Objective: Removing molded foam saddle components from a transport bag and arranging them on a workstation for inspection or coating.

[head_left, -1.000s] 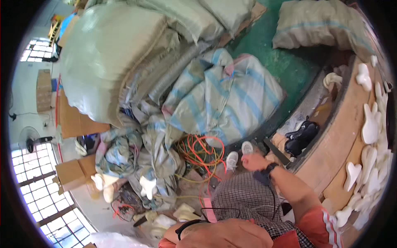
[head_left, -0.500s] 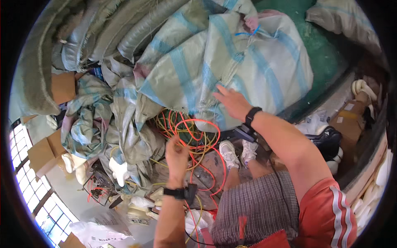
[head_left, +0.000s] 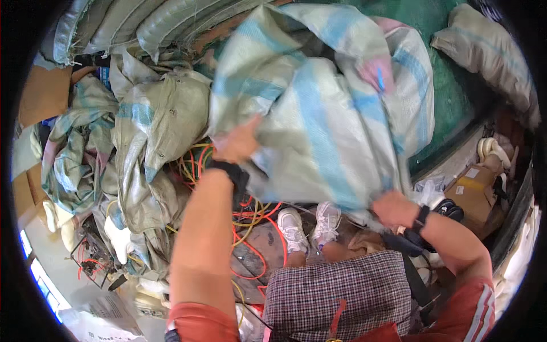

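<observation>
A large white woven sack [head_left: 325,119] with light-blue stripes spreads in front of me, its folds bunched and raised. My left hand [head_left: 240,141], blurred by movement, is closed on the sack's left edge. At the lower right corner of the fabric, my right hand [head_left: 394,210] has its fingers curled tightly round the edge. A pink patch with a blue tie [head_left: 380,80] shows on the sack's upper right. Part of the orange and yellow hose [head_left: 250,219] lies beneath, partly covered by the sack.
Crumpled greyish woven sacks [head_left: 156,119] heap at the left, and stuffed sacks [head_left: 176,23] line the back. A filled sack [head_left: 484,48] lies at the far right. Below it stands a cardboard box [head_left: 473,191]. My white shoes [head_left: 293,231] are under the sack's near edge.
My left hand has moved up and taken the sack's left edge. My right hand has shifted down and right to its lower corner. The sack's near part is lifted and spread.
</observation>
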`<state>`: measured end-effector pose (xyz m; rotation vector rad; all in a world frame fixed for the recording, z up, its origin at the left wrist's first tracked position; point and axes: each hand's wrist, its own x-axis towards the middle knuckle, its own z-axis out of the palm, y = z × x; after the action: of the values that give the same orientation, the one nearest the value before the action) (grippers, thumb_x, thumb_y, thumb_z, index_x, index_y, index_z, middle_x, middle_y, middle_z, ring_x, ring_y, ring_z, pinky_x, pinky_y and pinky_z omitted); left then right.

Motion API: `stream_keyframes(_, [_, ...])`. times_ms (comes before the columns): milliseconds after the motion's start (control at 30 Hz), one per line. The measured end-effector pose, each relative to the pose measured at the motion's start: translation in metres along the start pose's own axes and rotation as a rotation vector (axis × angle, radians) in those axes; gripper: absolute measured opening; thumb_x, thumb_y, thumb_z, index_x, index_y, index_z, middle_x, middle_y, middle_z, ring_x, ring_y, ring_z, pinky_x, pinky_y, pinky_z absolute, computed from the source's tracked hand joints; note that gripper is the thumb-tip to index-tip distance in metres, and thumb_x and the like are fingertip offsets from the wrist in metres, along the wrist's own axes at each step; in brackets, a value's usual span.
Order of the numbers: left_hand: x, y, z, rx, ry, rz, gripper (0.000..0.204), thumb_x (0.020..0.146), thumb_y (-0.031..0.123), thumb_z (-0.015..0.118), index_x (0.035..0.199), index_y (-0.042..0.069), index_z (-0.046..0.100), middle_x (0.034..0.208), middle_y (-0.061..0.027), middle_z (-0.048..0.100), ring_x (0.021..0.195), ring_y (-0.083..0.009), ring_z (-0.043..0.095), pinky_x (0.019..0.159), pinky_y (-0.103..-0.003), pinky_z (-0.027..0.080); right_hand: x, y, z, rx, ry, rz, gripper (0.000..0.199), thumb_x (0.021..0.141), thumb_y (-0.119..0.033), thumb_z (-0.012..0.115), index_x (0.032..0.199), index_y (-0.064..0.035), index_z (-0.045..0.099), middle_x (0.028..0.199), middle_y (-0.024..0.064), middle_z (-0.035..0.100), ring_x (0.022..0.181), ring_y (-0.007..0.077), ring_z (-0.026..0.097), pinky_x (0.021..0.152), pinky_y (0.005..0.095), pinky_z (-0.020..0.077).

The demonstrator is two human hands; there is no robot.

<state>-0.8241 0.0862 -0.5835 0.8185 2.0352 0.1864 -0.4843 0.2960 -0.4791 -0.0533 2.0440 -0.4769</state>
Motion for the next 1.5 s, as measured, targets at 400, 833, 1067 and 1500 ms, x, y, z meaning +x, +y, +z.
stream_keyframes(400, [-0.124, 0.017, 0.097, 0.373, -0.093, 0.269, 0.015, 0.069, 0.022, 0.061, 0.069, 0.007, 0.063, 0.074, -0.0128, 0.065, 0.077, -0.0324, 0.063, 0.083, -0.043, 0.040, 0.160, 0.030, -0.127, -0.047, 1.175, -0.006, 0.049, 0.070, -0.010, 0.062, 0.117, -0.0014, 0.052, 0.115, 0.0208, 0.054, 0.110, 0.0359, 0.051, 0.100, 0.0418, 0.0353])
stream_keyframes(833, [-0.077, 0.129, 0.060, -0.537, 0.498, 0.768, 0.029, 0.070, 0.007, 0.061, 0.099, 0.002, 0.063, 0.081, -0.0152, 0.063, 0.082, -0.0323, 0.060, 0.082, -0.042, 0.045, 0.004, -0.096, 0.018, 0.272, -0.277, -0.275, 0.019, 0.060, -0.015, 0.059, 0.071, -0.0005, 0.065, 0.074, 0.0197, 0.065, 0.072, 0.0362, 0.065, 0.065, 0.0456, 0.0511])
stream_keyframes(1067, [-0.104, 0.051, 0.125, 0.123, -0.303, 0.194, 0.030, 0.083, 0.027, 0.056, 0.098, 0.002, 0.061, 0.086, -0.0210, 0.066, 0.085, -0.0374, 0.063, 0.092, -0.046, 0.039, 0.033, -0.022, 0.029, 0.892, 0.068, 0.041, 0.010, 0.082, -0.014, 0.057, 0.083, -0.0043, 0.059, 0.066, 0.0046, 0.059, 0.060, 0.0163, 0.060, 0.055, 0.0310, 0.0490])
stream_keyframes(1500, [-0.101, -0.003, 0.082, -0.433, -0.081, 0.022, 0.068, 0.078, 0.044, 0.066, 0.127, 0.001, 0.048, 0.121, -0.0210, 0.055, 0.113, -0.0344, 0.052, 0.099, -0.040, 0.039, 0.234, 0.105, -0.138, 0.459, 0.611, 0.215, 0.056, 0.075, -0.008, 0.054, 0.130, -0.0021, 0.049, 0.130, 0.0223, 0.051, 0.118, 0.0359, 0.051, 0.096, 0.0352, 0.0413])
